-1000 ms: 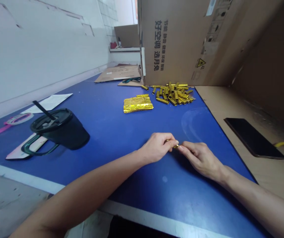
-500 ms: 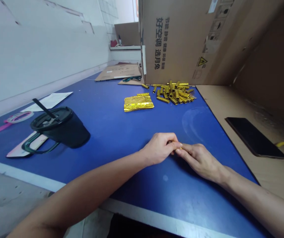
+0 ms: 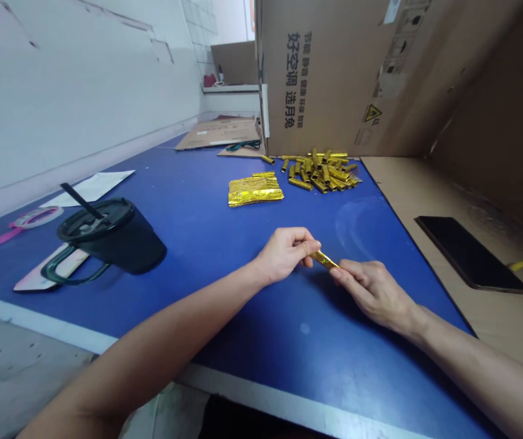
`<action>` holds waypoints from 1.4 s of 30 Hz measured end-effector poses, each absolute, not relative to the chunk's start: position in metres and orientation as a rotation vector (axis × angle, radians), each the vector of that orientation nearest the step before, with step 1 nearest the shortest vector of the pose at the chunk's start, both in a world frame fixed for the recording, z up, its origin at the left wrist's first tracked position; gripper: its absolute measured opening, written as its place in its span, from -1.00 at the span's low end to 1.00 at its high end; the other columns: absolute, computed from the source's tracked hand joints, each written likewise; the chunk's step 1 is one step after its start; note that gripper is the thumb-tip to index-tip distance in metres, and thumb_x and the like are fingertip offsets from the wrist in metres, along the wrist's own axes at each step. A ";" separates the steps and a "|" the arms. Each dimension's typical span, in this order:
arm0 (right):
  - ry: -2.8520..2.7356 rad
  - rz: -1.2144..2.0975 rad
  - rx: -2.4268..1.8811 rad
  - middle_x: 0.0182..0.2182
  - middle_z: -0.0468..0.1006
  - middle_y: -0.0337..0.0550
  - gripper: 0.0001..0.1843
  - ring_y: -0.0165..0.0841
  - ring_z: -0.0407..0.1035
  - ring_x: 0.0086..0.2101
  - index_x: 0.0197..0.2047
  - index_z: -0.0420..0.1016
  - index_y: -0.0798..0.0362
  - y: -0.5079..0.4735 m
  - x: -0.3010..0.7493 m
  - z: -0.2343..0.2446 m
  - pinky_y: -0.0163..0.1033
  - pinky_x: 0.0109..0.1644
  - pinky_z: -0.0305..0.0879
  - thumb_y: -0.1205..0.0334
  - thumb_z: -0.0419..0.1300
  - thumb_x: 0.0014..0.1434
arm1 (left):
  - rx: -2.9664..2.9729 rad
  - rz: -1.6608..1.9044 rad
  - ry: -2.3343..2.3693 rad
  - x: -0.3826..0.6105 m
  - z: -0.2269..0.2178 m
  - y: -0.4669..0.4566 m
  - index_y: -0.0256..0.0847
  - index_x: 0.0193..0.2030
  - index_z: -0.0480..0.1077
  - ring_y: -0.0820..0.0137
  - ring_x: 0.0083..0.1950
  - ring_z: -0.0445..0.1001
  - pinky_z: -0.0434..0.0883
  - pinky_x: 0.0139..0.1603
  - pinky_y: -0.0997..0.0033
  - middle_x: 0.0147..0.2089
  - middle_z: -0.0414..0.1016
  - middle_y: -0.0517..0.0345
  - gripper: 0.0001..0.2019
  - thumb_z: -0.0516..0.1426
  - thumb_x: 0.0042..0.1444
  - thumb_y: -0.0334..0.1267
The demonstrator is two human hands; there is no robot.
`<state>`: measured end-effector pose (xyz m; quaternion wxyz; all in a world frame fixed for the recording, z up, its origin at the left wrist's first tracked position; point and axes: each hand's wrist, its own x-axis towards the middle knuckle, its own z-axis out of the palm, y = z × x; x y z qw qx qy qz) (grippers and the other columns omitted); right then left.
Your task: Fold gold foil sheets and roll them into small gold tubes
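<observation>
A narrow strip of shiny gold foil is stretched between my two hands above the blue table. My left hand pinches its upper left end between thumb and fingers. At the lower right end, my right hand grips it the same way; both ends are hidden by the fingers. Beyond my hands lies a flat stack of gold foil pieces. To the right of that stack, a heap of small gold foil tubes rests against the cardboard box.
A dark lidded mug with a straw stands at left, near a roll of tape and a white paper. A large cardboard box rises at the back. A black phone-like slab lies on cardboard at right.
My hands have moved apart, the left one up and leftward, so the gold foil strip between them now shows. The stack and the heap stay as they were.
</observation>
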<state>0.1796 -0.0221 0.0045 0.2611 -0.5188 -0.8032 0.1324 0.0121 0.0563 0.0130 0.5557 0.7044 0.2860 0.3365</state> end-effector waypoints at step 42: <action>-2.232 -0.177 -1.602 -0.68 0.30 -0.27 -0.58 -0.46 0.12 -0.66 -0.57 0.23 0.03 -0.015 0.185 -0.003 -0.33 -0.55 -0.07 0.05 -0.17 0.22 | 1.363 0.590 0.750 0.017 0.001 0.054 -0.29 -0.45 0.25 0.56 -0.71 0.22 0.18 -0.65 0.57 -0.70 0.31 0.22 -0.59 -0.04 0.06 0.08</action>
